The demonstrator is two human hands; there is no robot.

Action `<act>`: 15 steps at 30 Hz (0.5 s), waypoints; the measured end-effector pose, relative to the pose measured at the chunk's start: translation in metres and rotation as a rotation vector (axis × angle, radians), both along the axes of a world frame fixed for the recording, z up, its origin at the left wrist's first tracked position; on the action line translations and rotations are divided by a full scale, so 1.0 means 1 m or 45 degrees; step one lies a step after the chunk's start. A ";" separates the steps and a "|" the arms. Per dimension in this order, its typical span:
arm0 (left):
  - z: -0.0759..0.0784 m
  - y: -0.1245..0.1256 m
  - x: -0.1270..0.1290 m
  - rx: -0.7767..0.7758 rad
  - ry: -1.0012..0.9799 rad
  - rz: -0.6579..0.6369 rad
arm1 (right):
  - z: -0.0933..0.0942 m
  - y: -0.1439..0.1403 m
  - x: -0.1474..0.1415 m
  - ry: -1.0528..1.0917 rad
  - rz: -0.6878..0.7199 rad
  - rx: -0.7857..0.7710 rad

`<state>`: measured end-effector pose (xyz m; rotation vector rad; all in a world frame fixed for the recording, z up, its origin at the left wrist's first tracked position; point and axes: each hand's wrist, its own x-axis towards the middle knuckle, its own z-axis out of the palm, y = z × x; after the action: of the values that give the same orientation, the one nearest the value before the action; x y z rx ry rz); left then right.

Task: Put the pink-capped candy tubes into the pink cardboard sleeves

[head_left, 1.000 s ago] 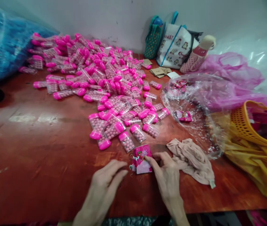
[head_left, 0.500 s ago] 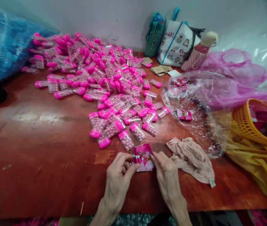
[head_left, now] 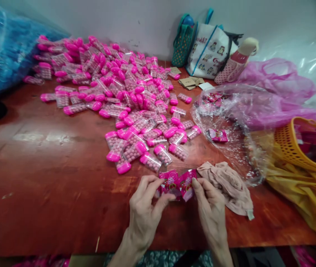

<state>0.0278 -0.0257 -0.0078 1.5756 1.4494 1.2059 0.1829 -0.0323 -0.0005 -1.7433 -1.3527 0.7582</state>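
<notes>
My left hand [head_left: 146,205] is closed on the left edge of a pink printed label [head_left: 169,180], with the thumb along its lower side; whether a stack lies under it I cannot tell. My right hand [head_left: 210,204] pinches a second pink printed label [head_left: 186,184] between thumb and fingers. This one is tilted and meets or overlaps the first at its inner edge. Just beyond the hands lie clear containers of small pink balls with bright pink caps, the nearest container [head_left: 150,162] almost touching the labels.
A large heap of capped containers [head_left: 113,81] spreads behind. A crumpled beige cloth [head_left: 228,189] lies right of my right hand. Farther right are clear plastic [head_left: 230,155] with pink pieces, a yellow basket [head_left: 291,144] and bags. A blue-filled bag [head_left: 10,52] stands at left.
My right hand has moved right, drawing one label sideways from the other, so two now show side by side. The nearest container has turned and shifted slightly away.
</notes>
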 end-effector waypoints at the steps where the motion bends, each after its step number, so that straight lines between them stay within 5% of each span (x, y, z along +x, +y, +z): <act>1: 0.006 0.002 0.001 -0.059 -0.125 -0.030 | 0.003 -0.001 -0.005 0.043 0.049 -0.010; 4: 0.019 0.010 0.006 -0.320 -0.450 -0.125 | 0.010 -0.002 -0.018 0.099 0.169 0.029; 10: 0.020 0.016 0.006 -0.535 -0.864 0.004 | 0.014 -0.002 -0.034 0.492 0.195 -0.166; 15: 0.020 0.016 -0.001 -0.663 -1.139 -0.019 | 0.008 0.000 -0.047 0.283 0.224 -0.031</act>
<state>0.0270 -0.0100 0.0123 0.5559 1.0094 1.1644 0.1362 -0.0320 0.0073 -1.5204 -1.3592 1.0377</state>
